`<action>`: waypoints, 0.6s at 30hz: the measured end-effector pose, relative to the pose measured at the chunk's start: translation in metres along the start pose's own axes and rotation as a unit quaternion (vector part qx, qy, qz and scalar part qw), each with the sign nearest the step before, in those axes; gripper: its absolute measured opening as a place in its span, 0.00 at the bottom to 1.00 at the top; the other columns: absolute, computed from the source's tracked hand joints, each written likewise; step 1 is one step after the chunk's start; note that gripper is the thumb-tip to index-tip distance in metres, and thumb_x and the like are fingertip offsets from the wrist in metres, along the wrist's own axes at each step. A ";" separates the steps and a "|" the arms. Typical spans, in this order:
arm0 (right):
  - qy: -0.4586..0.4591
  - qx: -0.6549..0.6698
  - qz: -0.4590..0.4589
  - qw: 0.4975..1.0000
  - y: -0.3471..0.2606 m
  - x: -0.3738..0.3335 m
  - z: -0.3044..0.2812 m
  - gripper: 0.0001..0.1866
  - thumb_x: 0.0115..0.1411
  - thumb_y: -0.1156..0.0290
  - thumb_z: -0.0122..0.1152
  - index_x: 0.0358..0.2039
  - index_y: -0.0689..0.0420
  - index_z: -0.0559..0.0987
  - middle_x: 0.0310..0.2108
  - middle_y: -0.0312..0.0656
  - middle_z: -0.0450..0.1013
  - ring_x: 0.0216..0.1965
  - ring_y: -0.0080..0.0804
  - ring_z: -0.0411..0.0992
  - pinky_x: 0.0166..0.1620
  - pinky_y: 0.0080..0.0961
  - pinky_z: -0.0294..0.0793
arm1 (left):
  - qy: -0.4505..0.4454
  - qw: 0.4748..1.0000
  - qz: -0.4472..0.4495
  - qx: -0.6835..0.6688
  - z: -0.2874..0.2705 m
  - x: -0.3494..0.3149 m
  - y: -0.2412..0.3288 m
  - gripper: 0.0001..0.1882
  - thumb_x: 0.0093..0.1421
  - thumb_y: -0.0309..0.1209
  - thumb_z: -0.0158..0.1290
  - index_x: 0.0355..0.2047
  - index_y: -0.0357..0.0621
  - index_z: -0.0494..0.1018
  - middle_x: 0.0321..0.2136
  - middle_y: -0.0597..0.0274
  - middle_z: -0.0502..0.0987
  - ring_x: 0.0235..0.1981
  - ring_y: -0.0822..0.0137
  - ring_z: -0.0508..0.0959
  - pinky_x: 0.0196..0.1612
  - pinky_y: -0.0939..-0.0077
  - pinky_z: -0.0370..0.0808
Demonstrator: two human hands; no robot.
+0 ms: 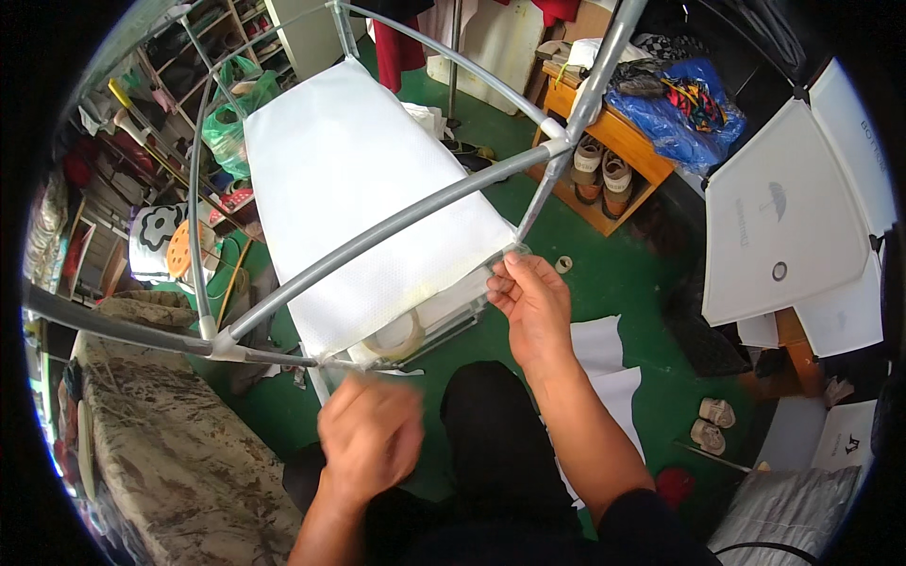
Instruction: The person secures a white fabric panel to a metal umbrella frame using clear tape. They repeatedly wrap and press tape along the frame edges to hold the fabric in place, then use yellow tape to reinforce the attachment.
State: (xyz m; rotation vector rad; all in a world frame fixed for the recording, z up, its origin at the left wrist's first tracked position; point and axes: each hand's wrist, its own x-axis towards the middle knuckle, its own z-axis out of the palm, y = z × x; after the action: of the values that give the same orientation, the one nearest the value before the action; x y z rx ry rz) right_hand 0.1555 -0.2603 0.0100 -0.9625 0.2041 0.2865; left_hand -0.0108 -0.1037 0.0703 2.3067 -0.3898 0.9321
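Note:
A white textured sheet (349, 189) spans the lower part of a frame of grey metal tubes (396, 222) with pale joints. My right hand (536, 307) is at the sheet's near right corner, thumb and forefinger pinched on its edge beside a tube. My left hand (368, 434) is curled and smeared by motion. It hovers just below the sheet's near left corner, apart from it as far as I can see, and its fingers do not show clearly. Under the near edge of the sheet lies a roll of tape (401, 337), partly covered.
A camouflage cloth (170, 424) covers something at the left. White panels (788, 212) stand at the right. A wooden cabinet (618, 151) holding shoes stands at the back right, a blue bag (684, 132) on top. White sheets (609, 377) lie on the green floor near my right forearm.

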 end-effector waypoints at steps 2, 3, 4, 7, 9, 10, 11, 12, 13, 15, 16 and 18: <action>0.011 0.003 -0.023 1.000 0.002 0.001 -0.008 0.09 0.63 0.66 0.67 0.33 0.54 0.76 0.30 0.33 0.75 0.30 0.20 0.73 0.33 0.19 0.72 | -0.069 0.996 -0.049 0.007 0.024 0.047 -0.011 0.16 0.50 0.13 0.56 0.41 0.36 0.76 0.33 0.56 0.78 0.34 0.52 0.76 0.39 0.64 0.74; 0.013 0.005 -0.032 0.999 0.002 0.000 -0.008 0.09 0.63 0.67 0.67 0.33 0.54 0.76 0.31 0.33 0.75 0.29 0.20 0.73 0.33 0.19 0.71 | -0.072 0.994 -0.072 -0.040 0.037 0.068 -0.017 0.15 0.52 0.13 0.54 0.41 0.36 0.75 0.34 0.55 0.79 0.36 0.51 0.77 0.41 0.64 0.75; 0.024 0.007 -0.035 0.999 0.001 -0.002 -0.005 0.08 0.63 0.67 0.67 0.34 0.55 0.76 0.31 0.33 0.75 0.29 0.20 0.73 0.32 0.18 0.71 | -0.075 0.989 -0.096 -0.084 0.048 0.086 -0.022 0.14 0.54 0.13 0.53 0.41 0.36 0.75 0.35 0.55 0.79 0.38 0.50 0.77 0.42 0.64 0.75; 0.050 -0.014 -0.066 0.996 -0.002 -0.005 0.006 0.07 0.64 0.69 0.66 0.34 0.55 0.76 0.31 0.33 0.75 0.28 0.20 0.72 0.31 0.18 0.70 | -0.112 0.984 -0.108 -0.091 0.082 0.102 -0.048 0.12 0.56 0.14 0.52 0.40 0.36 0.74 0.35 0.52 0.78 0.37 0.51 0.79 0.42 0.63 0.77; 0.066 -0.061 -0.129 0.988 0.001 -0.001 0.004 0.06 0.64 0.72 0.65 0.35 0.56 0.76 0.30 0.33 0.75 0.27 0.19 0.72 0.31 0.18 0.70 | -0.126 0.983 -0.097 -0.089 0.095 0.106 -0.054 0.11 0.56 0.13 0.51 0.40 0.36 0.73 0.35 0.52 0.78 0.37 0.52 0.79 0.41 0.63 0.77; 0.059 -0.087 -0.167 0.980 0.004 0.003 0.001 0.05 0.63 0.74 0.65 0.34 0.57 0.76 0.30 0.33 0.75 0.27 0.20 0.72 0.31 0.19 0.70 | -0.124 0.984 -0.093 -0.086 0.098 0.108 -0.052 0.11 0.56 0.13 0.51 0.40 0.35 0.73 0.34 0.51 0.78 0.35 0.52 0.80 0.39 0.64 0.77; 0.052 -0.114 -0.204 0.971 0.007 0.008 -0.002 0.04 0.63 0.76 0.65 0.34 0.57 0.76 0.30 0.34 0.75 0.27 0.20 0.72 0.31 0.19 0.70 | -0.117 0.985 -0.092 -0.084 0.100 0.107 -0.052 0.11 0.56 0.13 0.51 0.40 0.35 0.72 0.34 0.50 0.78 0.35 0.52 0.80 0.39 0.64 0.77; 0.046 -0.142 -0.240 0.959 0.007 0.009 -0.004 0.04 0.62 0.77 0.64 0.34 0.57 0.77 0.30 0.34 0.74 0.27 0.21 0.72 0.31 0.20 0.71 | -0.109 0.986 -0.092 -0.082 0.103 0.105 -0.054 0.12 0.56 0.13 0.51 0.40 0.35 0.72 0.34 0.50 0.78 0.35 0.52 0.80 0.39 0.64 0.77; 0.050 -0.205 -0.295 0.932 0.006 0.009 -0.006 0.04 0.61 0.79 0.65 0.33 0.57 0.77 0.29 0.35 0.74 0.27 0.22 0.72 0.31 0.21 0.71 | -0.101 0.987 -0.093 -0.081 0.105 0.103 -0.055 0.12 0.55 0.12 0.51 0.39 0.35 0.72 0.34 0.50 0.78 0.35 0.52 0.80 0.39 0.63 0.78; 0.056 -0.328 -0.396 0.856 0.002 0.007 -0.006 0.06 0.59 0.82 0.65 0.32 0.57 0.78 0.29 0.37 0.73 0.26 0.24 0.73 0.32 0.22 0.72 | -0.099 0.987 -0.098 -0.082 0.106 0.101 -0.057 0.11 0.55 0.12 0.51 0.38 0.35 0.72 0.34 0.49 0.79 0.35 0.52 0.80 0.40 0.63 0.77; 0.054 -0.356 -0.426 0.830 -0.002 0.005 -0.004 0.07 0.54 0.83 0.66 0.30 0.56 0.78 0.28 0.39 0.71 0.27 0.31 0.73 0.31 0.26 0.72 | -0.096 0.987 -0.101 -0.082 0.107 0.101 -0.057 0.11 0.55 0.12 0.50 0.38 0.35 0.72 0.34 0.49 0.79 0.35 0.52 0.80 0.40 0.63 0.77; 0.043 -0.435 -0.527 0.729 -0.008 0.010 -0.008 0.08 0.51 0.83 0.66 0.30 0.56 0.78 0.28 0.39 0.71 0.28 0.35 0.73 0.30 0.29 0.72 | -0.097 0.985 -0.112 -0.083 0.109 0.101 -0.057 0.10 0.55 0.12 0.50 0.37 0.35 0.72 0.34 0.49 0.79 0.36 0.51 0.80 0.40 0.63 0.77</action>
State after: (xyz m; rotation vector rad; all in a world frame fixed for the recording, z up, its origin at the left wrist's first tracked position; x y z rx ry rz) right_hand 0.1669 -0.2700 0.0091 -1.8656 -0.4678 -0.8122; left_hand 0.1447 -0.1330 0.0554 2.2382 -0.2682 0.5468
